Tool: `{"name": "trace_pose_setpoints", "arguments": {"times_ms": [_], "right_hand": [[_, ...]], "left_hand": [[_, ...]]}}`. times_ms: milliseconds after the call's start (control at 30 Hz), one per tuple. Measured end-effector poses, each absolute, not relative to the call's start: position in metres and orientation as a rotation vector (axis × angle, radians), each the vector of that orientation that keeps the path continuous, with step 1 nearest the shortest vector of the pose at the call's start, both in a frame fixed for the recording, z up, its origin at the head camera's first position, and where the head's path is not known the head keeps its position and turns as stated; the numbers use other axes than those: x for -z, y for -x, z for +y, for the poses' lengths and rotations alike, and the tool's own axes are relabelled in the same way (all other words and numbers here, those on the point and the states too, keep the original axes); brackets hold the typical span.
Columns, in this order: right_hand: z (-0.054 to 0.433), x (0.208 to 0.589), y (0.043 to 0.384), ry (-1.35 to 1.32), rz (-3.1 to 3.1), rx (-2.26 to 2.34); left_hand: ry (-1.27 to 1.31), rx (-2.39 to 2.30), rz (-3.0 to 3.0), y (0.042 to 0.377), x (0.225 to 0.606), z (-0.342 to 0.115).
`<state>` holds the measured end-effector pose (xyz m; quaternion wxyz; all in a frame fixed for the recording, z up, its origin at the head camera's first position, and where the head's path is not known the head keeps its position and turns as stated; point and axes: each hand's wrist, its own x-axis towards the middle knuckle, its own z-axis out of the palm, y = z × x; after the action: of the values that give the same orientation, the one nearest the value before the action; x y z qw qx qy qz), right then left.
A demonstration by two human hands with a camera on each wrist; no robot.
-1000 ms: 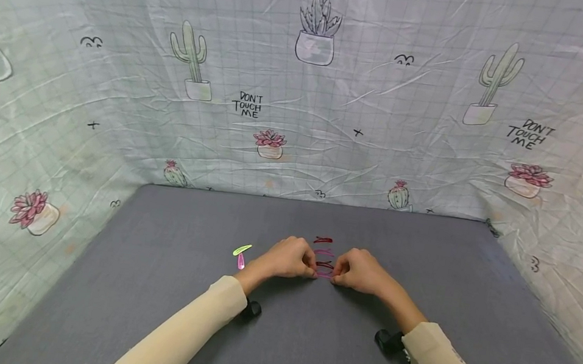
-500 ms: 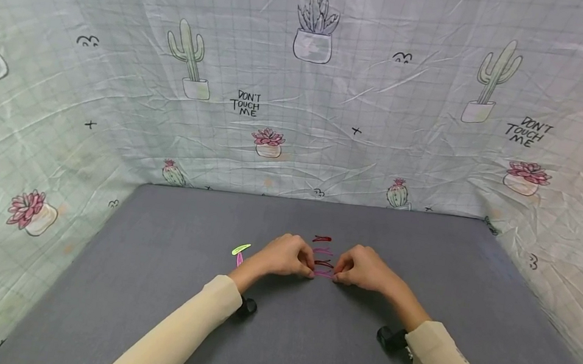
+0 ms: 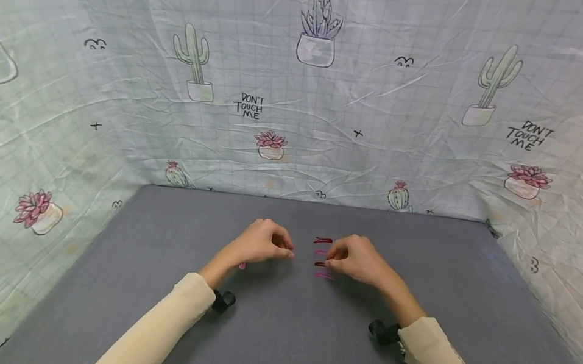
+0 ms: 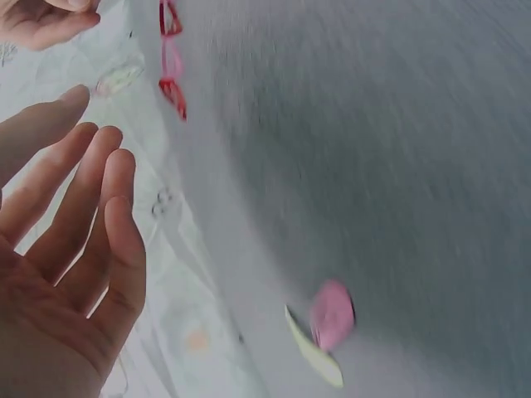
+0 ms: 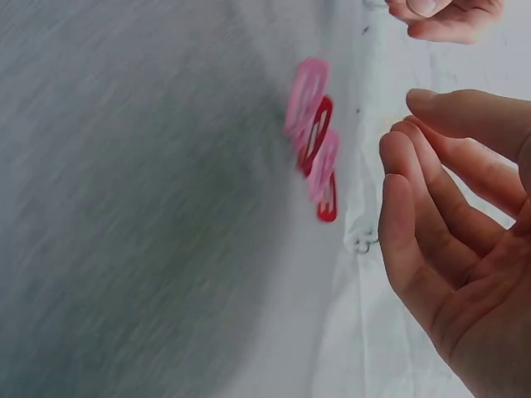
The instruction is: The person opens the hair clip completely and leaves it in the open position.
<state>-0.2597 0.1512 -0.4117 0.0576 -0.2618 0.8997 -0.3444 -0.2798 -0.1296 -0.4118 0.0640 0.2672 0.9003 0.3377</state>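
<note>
A column of hair clips lies on the grey table: a red clip (image 3: 324,240), a pink clip (image 3: 320,252), a second red clip (image 3: 320,264) and a second pink clip (image 3: 323,275) nearest the person. My right hand (image 3: 360,259) hovers just right of this column, fingers loosely bent and holding nothing. To the left of it my left hand (image 3: 262,243) is in the air with thumb and fingers apart, nothing between them. Beneath that hand, the left wrist view shows another pink clip (image 4: 333,315) touching a yellow-green clip (image 4: 315,352); in the head view the hand hides most of them.
The grey tabletop (image 3: 281,340) stretches around the clips. A cactus-printed sheet (image 3: 358,92) hangs along the table's back and sides. Each wrist carries a small black strap-mounted device, such as the one on the left wrist (image 3: 223,301).
Both hands have let go of the nearest pink clip in the column. My left hand has moved left, over the two separate clips. My right hand has lifted slightly away from the table.
</note>
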Motion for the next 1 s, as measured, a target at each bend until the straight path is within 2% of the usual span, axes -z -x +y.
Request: {"name": "trace_pose_setpoints", "arguments": {"times_ms": [533, 767, 1000], "right_hand": [[0.073, 0.406, 0.274, 0.877, 2.706, 1.139], [0.037, 0.413, 0.285, 0.914, 2.718, 1.126], [0.013, 0.429, 0.3, 0.834, 2.681, 1.095]], "left_hand": [[-0.571, -1.118, 2.876, 0.275, 0.417, -0.217], [-0.518, -1.036, 2.952, 0.279, 0.429, -0.238], [-0.43, -0.961, 2.878, 0.283, 0.44, -0.243]]}}
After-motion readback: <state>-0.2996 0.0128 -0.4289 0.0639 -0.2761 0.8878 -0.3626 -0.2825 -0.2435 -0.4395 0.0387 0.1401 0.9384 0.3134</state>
